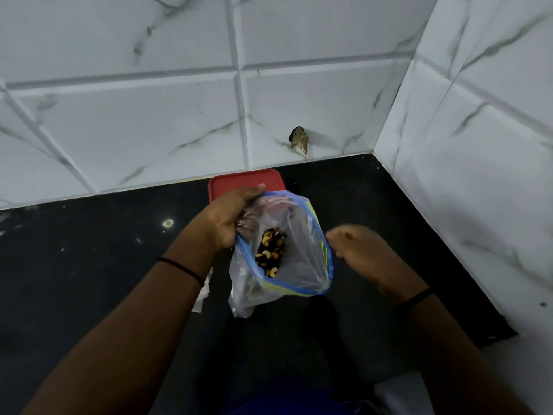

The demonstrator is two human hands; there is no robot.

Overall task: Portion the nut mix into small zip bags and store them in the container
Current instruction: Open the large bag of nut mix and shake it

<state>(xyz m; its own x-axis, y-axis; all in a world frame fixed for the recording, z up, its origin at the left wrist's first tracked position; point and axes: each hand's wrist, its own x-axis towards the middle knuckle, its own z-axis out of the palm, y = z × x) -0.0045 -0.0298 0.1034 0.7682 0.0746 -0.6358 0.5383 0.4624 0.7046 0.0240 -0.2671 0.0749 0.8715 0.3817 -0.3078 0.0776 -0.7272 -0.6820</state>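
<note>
I am in a home kitchen, at a corner. The surface [89,250] under my arms is polished black stone, speckled and catching a spot of light. White marble-look tiles [119,115] with grey veins cover the wall behind the surface and the wall [478,145] to its right. A red lid [239,179] sits on the surface against the tiles.

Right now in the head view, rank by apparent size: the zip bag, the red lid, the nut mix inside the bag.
1. zip bag, held open by the left hand.
2. red lid, though the hand and bag hide part of it, so this is unsure.
3. nut mix, the smallest.
</note>
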